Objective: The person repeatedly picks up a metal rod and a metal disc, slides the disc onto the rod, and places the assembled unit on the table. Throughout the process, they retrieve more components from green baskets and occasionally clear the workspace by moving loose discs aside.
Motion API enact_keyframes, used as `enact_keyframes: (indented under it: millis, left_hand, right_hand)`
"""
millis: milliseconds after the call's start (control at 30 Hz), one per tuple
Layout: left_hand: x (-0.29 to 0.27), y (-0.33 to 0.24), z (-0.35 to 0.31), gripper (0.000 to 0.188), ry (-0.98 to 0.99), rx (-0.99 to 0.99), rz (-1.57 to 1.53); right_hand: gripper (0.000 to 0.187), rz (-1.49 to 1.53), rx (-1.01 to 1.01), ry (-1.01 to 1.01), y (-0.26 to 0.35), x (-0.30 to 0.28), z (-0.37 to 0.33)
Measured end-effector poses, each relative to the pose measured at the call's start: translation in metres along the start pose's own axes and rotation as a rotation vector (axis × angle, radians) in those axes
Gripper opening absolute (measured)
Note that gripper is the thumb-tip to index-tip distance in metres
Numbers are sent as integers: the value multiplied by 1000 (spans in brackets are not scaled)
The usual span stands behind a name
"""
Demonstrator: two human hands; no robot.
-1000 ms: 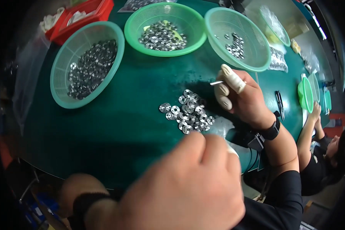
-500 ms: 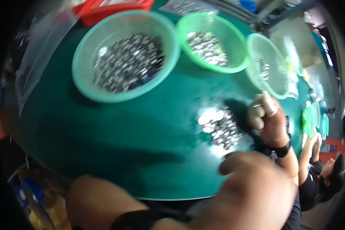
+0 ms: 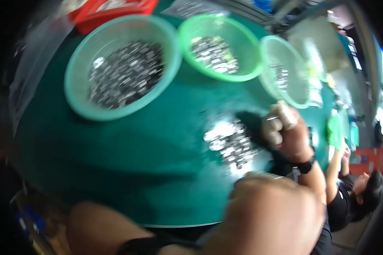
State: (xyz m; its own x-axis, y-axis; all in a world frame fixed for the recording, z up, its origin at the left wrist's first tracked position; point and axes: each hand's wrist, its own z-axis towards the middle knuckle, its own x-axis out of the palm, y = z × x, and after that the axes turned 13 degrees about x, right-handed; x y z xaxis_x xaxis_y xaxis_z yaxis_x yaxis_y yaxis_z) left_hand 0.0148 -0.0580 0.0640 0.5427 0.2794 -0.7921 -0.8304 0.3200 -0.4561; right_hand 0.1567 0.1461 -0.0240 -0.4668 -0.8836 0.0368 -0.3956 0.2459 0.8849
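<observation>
My right hand (image 3: 287, 131) is raised at the right of a loose pile of small shiny metal pieces (image 3: 236, 146). Its fingers, with pale coverings on some tips, are curled closed, and a thin bright glint shows between them. Whatever it may hold is too small and blurred to name. A dark watch (image 3: 305, 165) circles that wrist. Close to the camera, my left hand (image 3: 274, 208) is smeared by motion just below the pile, its fingers mostly hidden behind its back.
Along the far side of the green table (image 3: 127, 157) stand a large pale-green basket (image 3: 78, 104), a bright-green basket (image 3: 225, 77) and a smaller pale one (image 3: 295, 63), all with metal pieces inside. A red tray (image 3: 83, 23) lies behind. Another person (image 3: 349, 195) works at far right.
The whole scene has shifted a little to the left in the picture. My left hand has turned slightly, while my right hand keeps its curled pose beside the pile.
</observation>
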Motion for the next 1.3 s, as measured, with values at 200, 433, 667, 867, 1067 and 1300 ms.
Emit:
enact_keyframes:
  millis: [200, 433, 667, 867, 1067, 1300]
  left_hand:
    - [10, -19, 1, 18, -44, -63, -118]
    - [-7, -12, 9, 18, 51, -225, -171]
    - [12, 52, 3, 10, 9, 135, 160]
    - [29, 69, 6, 17, 304, 24, 49]
    - [42, 71, 11, 11, 278, 35, 38]
    - [36, 78, 22, 11, 435, -59, -30]
  right_hand:
    - [45, 21, -18, 107, 2, -2, -2]
    - [47, 45, -18, 110, 8, -3, -3]
    - [48, 53, 13, 119, 4, -12, 4]
    - [47, 88, -15, 129, 3, -10, 5]
    - [47, 38, -3, 152, 3, -10, 1]
    - [47, 44, 0, 237, 0, -16, 4]
